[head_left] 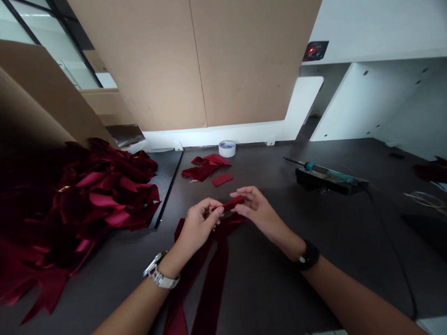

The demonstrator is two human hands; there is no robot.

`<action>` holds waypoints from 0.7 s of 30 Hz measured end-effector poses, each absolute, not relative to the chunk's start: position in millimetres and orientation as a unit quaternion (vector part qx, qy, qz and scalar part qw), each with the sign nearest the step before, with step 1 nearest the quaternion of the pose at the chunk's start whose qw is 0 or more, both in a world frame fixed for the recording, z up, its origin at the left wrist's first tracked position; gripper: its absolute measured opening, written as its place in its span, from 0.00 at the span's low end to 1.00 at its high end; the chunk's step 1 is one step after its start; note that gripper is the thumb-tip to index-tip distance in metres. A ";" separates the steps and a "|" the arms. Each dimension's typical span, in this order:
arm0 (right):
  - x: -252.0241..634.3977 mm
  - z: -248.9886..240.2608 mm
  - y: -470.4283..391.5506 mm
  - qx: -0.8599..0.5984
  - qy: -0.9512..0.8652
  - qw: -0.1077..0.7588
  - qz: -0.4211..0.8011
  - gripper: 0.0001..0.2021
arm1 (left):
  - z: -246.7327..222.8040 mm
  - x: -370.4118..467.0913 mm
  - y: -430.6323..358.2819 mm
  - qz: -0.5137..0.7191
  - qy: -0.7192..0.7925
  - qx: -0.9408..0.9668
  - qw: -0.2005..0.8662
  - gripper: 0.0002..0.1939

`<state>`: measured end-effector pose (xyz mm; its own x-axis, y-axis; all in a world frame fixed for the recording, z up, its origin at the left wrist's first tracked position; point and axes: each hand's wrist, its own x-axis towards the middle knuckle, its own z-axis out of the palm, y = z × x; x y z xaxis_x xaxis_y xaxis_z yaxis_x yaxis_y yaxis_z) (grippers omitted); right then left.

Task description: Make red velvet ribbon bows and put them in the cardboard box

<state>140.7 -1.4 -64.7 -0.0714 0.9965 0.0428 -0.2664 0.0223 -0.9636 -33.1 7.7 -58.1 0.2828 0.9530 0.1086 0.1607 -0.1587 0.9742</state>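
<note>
My left hand (202, 221) pinches a dark red velvet ribbon (233, 203) between thumb and fingers, folded into a short narrow band. At the band's other end, my right hand (253, 204) curls round it, thumb below and fingers above; its exact contact is partly hidden. Long ribbon tails (213, 288) hang from beneath the hands down over the dark table toward me. A bit of gold-coloured metal shows under my left fingers. Just beyond the hands lie a small flat red piece (222, 179) and some crumpled red velvet scraps (206, 167).
A heap of dark red velvet bows (115, 195) covers the left side, partly on a black board (169, 172). A tape roll (226, 149) stands at the back. To the right, a soldering iron (309, 166) rests on a black holder (324, 181), its cord running toward me.
</note>
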 end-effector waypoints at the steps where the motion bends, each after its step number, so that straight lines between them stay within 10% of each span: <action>1: 137.6 -65.1 -3.5 -0.391 -0.463 0.550 0.575 0.24 | -56.9 -31.6 5.4 0.414 0.429 0.640 0.485 0.12; 21: 122.7 -70.8 -10.8 -0.348 -0.444 0.566 0.601 0.20 | -57.1 -25.0 -2.3 0.436 0.426 0.611 0.504 0.16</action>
